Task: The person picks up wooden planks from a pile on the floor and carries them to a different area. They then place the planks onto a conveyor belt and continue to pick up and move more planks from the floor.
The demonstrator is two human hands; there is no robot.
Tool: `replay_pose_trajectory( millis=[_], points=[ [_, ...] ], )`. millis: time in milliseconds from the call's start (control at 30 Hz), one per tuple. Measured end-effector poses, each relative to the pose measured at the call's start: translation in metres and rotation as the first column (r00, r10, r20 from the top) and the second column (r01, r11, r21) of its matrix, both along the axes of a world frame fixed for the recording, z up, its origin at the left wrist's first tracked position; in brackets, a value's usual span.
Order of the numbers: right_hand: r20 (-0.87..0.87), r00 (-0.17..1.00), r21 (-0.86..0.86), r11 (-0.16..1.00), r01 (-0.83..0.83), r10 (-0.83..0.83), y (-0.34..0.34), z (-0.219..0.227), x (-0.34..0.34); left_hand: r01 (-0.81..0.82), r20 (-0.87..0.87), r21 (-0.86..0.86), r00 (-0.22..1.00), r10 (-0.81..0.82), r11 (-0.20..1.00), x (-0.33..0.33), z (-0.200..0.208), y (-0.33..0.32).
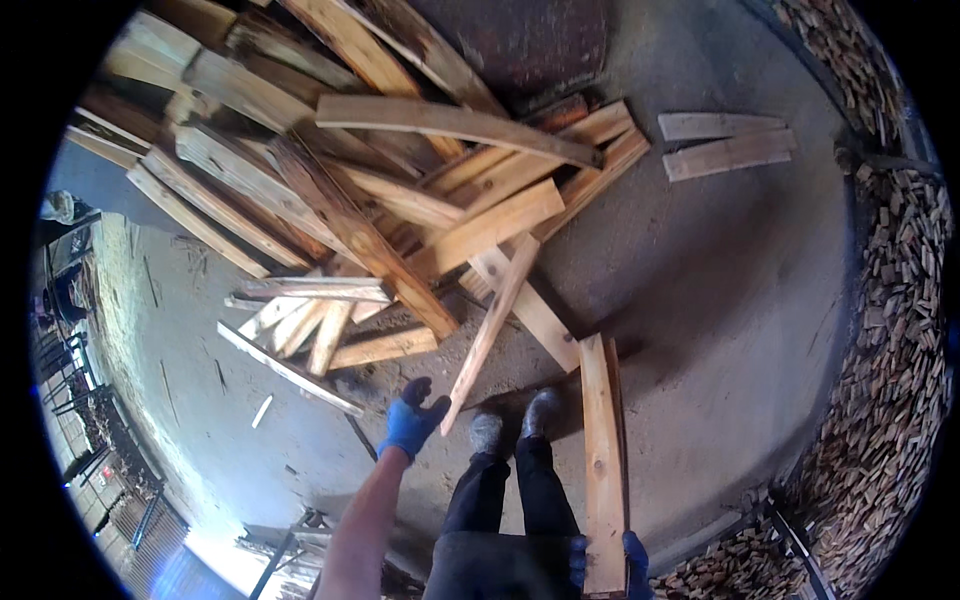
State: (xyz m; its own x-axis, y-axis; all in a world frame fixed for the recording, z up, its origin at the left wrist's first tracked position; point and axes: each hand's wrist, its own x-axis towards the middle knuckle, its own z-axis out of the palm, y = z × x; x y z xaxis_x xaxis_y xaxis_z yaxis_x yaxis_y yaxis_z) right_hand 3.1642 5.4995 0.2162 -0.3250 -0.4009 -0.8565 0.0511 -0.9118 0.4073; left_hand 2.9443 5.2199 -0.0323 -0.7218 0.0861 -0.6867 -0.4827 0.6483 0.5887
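Head view: from where I stand, a grey floor carries a tangled pile of boards on the far left, and a bank of small wood pieces curves along the right side. A pair of short boards lies beyond, well apart from the pile.

Nearer, a long pale plank points away from the person, to the right of the boots. Its near end sits between the thumb and fingers of the gloved right hand, pinched along both edges; whatever is beneath is hidden.

Smaller is a narrow slat, its far end across the pile's edge, its long axis slanting down leftward. The left hand is the nearer one, fingers spread. The slat's near tip lies just right of that thumb; I cannot tell if they touch.
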Motion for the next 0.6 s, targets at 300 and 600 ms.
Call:
replay_pose_trajectory(
  millis=[300,600],
  points=[
    [0.062,0.998,-0.095,0.996,-0.003,0.009,-0.011,-0.029,0.032,0.412,-0.121,-0.154,0.894,-0.431,0.898,0.006,-0.091,0.068],
    [0.074,0.922,0.223,0.895,-0.388,0.381,-0.010,-0.023,-0.004,0.525,0.100,-0.318,0.847,-0.523,0.790,-0.012,-0.046,0.084]
  ],
)
